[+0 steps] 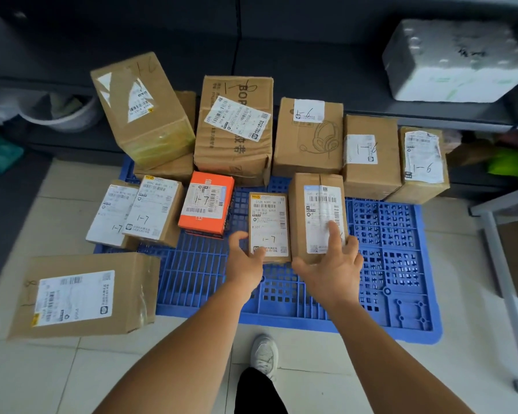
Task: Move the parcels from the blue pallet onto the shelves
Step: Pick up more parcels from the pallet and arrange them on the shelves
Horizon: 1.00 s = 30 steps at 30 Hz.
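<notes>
Both hands were extended forward and down over the blue pallet (395, 297), toward two parcels standing side by side near its middle. The left hand (245, 264) met the near left corner of the small parcel (269, 227), its thumb resting on the label and the fingers loosely spread beside the left edge; no closed grip was visible. The right hand (334, 264) lay with straight, splayed fingers on the near end of the taller parcel (317, 216), the index finger pointing up the white label (323, 216). Each parcel therefore lay directly ahead of its own hand, with the long axis running away from the person, roughly in line with the forearms. The two parcels appeared to touch or nearly touch along their facing long sides; which one could not be determined. The probable next step was a grasp from the outer sides. The parcels were rectangular brown cardboard, matte, with glossy tape and paper labels marked by hand. The pallet was rigid moulded plastic with an open grid. Further cardboard parcels stood along the far edge and left side, including an orange box (205, 204). A white foam box (458, 61) occupied the grey shelf (431, 118) beyond
</notes>
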{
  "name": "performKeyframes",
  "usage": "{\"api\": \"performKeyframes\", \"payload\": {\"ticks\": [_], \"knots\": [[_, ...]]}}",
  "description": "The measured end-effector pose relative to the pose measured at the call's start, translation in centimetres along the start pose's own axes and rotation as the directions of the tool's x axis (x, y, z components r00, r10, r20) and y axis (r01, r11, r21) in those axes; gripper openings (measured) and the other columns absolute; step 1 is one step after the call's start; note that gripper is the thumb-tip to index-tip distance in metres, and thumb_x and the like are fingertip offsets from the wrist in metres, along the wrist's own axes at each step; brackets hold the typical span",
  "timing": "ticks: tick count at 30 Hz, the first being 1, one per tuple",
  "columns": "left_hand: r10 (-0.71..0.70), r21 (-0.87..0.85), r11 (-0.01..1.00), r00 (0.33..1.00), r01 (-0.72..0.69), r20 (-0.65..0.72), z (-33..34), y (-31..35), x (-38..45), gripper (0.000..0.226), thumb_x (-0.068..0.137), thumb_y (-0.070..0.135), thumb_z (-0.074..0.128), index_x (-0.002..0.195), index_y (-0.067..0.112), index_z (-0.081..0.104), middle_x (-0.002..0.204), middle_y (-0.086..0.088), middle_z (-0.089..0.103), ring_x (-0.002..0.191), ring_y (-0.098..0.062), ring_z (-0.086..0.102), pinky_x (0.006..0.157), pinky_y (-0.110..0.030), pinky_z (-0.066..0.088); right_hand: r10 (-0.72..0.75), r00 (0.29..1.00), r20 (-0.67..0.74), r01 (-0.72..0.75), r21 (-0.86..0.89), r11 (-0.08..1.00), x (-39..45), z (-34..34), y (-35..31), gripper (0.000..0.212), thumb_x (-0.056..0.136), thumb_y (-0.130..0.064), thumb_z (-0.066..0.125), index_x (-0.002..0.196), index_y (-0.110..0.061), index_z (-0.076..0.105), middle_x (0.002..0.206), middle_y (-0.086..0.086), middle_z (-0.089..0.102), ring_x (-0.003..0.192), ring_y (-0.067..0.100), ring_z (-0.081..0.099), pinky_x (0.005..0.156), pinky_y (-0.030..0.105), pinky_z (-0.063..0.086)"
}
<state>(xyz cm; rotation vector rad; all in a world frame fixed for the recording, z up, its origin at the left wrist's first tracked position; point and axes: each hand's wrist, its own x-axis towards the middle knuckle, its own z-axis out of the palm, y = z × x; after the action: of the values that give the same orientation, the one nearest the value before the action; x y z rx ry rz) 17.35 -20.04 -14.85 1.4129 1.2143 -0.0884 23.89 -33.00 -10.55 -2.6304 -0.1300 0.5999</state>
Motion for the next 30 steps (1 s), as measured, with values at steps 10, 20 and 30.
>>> {"api": "performKeyframes", "payload": {"ticks": [10, 20, 30], "knots": [[0.16, -0.165, 0.97, 0.978, -0.18, -0.132, -6.9, 2.6, -6.7, 0.043, 0.09, 0.018, 0.063, 0.126, 0.035, 0.047, 0.103, 0.011, 0.062, 0.095, -0.002, 0.059, 0.071, -0.02, 0.046, -0.185, 0.982, -0.029, 0.187, 0.115, 0.976, -5.2, -2.8, -4.3, 0.091, 0.076, -0.048, 0.071, 0.148, -0.038, 0.017, 0.154, 0.007, 0.01, 0.132, 0.033, 0.021, 0.101, 0.047, 0.039], [0.28, -0.293, 0.879, 0.906, -0.375, -0.317, -19.6, 3.3, -15.2, 0.04, 0.091, 0.019, 0.063, 0.124, 0.035, 0.049, 0.108, 0.006, 0.068, 0.098, -0.006, 0.063, 0.074, -0.017, 0.047, -0.426, 0.9, -0.097, 0.437, 0.169, 0.884, -15.2, -3.6, -13.9, 0.092, 0.077, -0.05, 0.071, 0.149, -0.04, 0.014, 0.156, 0.0, 0.006, 0.136, 0.025, 0.015, 0.107, 0.042, 0.034], [0.284, -0.309, 0.795, 0.771, -0.521, -0.569, -37.4, -3.5, -26.7, 0.048, 0.093, 0.017, 0.059, 0.138, 0.027, 0.046, 0.116, 0.008, 0.065, 0.091, 0.009, 0.058, 0.065, -0.006, 0.046, -0.687, 0.72, -0.101, 0.692, 0.174, 0.7, -32.0, 1.3, -24.3, 0.092, 0.076, -0.05, 0.071, 0.149, -0.037, 0.017, 0.153, -0.001, 0.012, 0.132, 0.027, 0.024, 0.106, 0.041, 0.035]]}}
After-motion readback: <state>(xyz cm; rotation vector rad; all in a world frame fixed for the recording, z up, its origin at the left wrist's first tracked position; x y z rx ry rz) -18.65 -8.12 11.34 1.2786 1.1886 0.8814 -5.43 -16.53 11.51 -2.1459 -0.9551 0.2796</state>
